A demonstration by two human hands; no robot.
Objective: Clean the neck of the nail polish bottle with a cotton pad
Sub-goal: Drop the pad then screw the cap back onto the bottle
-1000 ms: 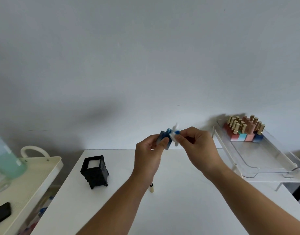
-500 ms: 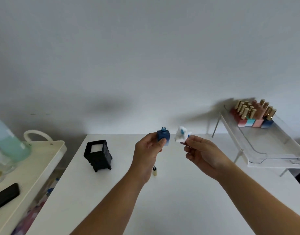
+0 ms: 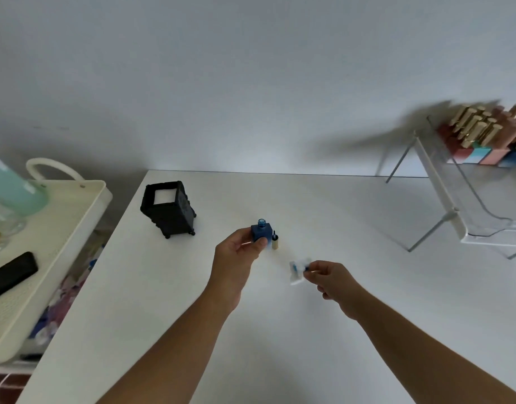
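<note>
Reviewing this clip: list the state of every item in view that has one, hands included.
nail polish bottle: uncapped, upright, held
left hand: shut on bottle
cotton pad: crumpled, blue-stained, held
right hand: pinching pad
brush cap: off bottle, standing on table
black holder: upright, open-topped

Nail-care workstation, home or small salon, can't tell which. White table [image 3: 309, 330] against plain wall; clear rack [image 3: 466, 217] at right holding rows of gold-capped polish bottles [image 3: 484, 132]; black cotton-pad holder [image 3: 169, 209]; cream trolley [image 3: 55, 243] at left with green bottle [image 3: 11, 188].
</note>
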